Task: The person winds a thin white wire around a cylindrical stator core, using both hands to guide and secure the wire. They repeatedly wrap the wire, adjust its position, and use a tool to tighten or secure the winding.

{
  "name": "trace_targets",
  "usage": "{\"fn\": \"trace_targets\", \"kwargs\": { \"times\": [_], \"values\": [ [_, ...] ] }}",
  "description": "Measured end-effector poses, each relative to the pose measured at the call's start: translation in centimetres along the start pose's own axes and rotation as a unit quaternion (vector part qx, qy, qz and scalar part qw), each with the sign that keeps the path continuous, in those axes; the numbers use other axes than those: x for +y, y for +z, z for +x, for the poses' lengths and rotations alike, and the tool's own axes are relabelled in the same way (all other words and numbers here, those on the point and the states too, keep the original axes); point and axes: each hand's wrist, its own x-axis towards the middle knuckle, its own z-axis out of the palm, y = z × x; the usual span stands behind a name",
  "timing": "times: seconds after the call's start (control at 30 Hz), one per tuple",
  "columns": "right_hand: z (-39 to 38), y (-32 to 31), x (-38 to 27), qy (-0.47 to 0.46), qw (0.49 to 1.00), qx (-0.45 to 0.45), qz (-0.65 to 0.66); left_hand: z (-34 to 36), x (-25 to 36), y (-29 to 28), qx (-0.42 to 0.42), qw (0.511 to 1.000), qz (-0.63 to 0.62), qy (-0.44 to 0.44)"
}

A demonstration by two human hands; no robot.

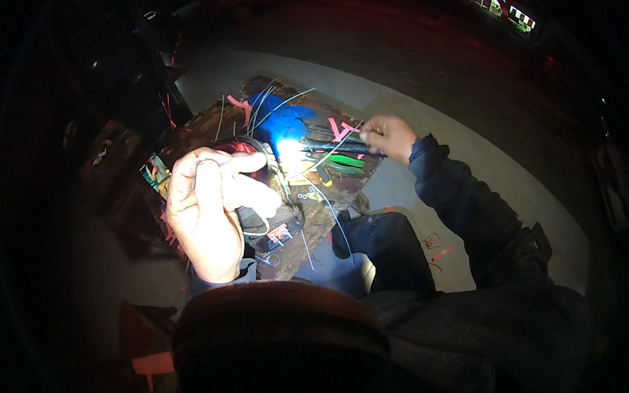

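Note:
My left hand (214, 207), washed out by bright light, is closed with its fingers curled against the thumb. A thin grey wire (328, 153) stretches between its fingers and my right hand (390, 138), which pinches the far end. Another bend of pale wire (264, 229) loops out below the left hand. Behind the left fingers, a dark round thing with red strands (254, 160) is partly hidden. Close to my right hand lie black tool handles (337, 148), green-handled pliers (346, 162) and pink tape strips (340, 129).
A rough wooden board (322, 220) carries a blue cloth or glove (280, 118), loose wires, small metal rings (311, 194) and a black box (281, 234) with a red label. At its left edge is a colourful card or screen (156, 174). Red scraps (434, 248) lie on the floor.

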Motion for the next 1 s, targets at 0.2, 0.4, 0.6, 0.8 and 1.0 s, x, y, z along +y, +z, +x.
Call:
{"fn": "trace_targets", "kwargs": {
  "times": [0.2,0.4,0.6,0.8,1.0],
  "values": [
    [-0.1,4.9,8.3,-0.072,0.959,-0.046,-0.269,-0.1,0.2,1.3,-0.020,0.980,0.195,0.039],
    [1.3,9.8,9.8,-0.147,0.949,-0.083,-0.265,-0.5,0.2,3.2,-0.069,0.988,0.126,-0.054],
    [1.4,10.6,7.1,-0.146,0.952,-0.041,-0.265,-0.7,0.0,4.3,-0.061,0.974,0.193,-0.100],
    [1.1,3.0,2.6,-0.231,0.863,-0.113,-0.434,-0.4,-0.4,3.9,-0.059,0.965,0.217,-0.136],
    [-0.6,-5.9,-0.7,-0.280,0.849,-0.209,-0.397,-0.2,-1.6,3.5,-0.090,0.961,0.234,-0.114]
  ]
}}
